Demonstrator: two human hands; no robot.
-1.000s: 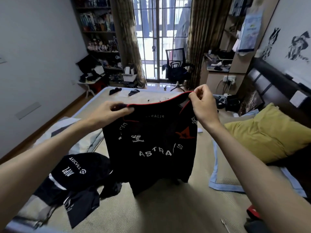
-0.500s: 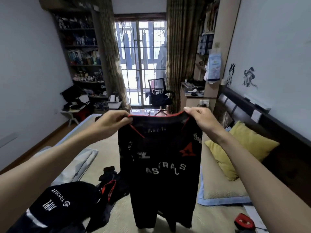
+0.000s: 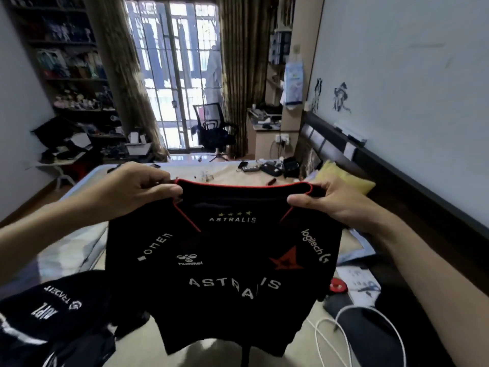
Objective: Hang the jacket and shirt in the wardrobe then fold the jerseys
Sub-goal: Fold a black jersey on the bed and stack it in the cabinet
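A black jersey (image 3: 225, 260) with red collar trim and white ASTRALIS lettering hangs in the air over the bed, its front towards me. My left hand (image 3: 132, 186) pinches its left shoulder beside the collar. My right hand (image 3: 333, 202) grips the right shoulder. The fabric is stretched flat between the two hands and its hem dangles just above the mattress. A second black jersey (image 3: 55, 313) with white print lies crumpled on the bed at the lower left.
The beige bed (image 3: 232, 173) carries small gadgets at its far end and a yellow pillow (image 3: 344, 176) by the dark headboard at right. A white cable (image 3: 341, 332) and red disc (image 3: 338, 286) lie lower right. An office chair (image 3: 211, 131) stands by the window.
The jersey has been pulled closer to me and spread wider, with both hands moving apart along the shoulders. My view has dipped slightly.
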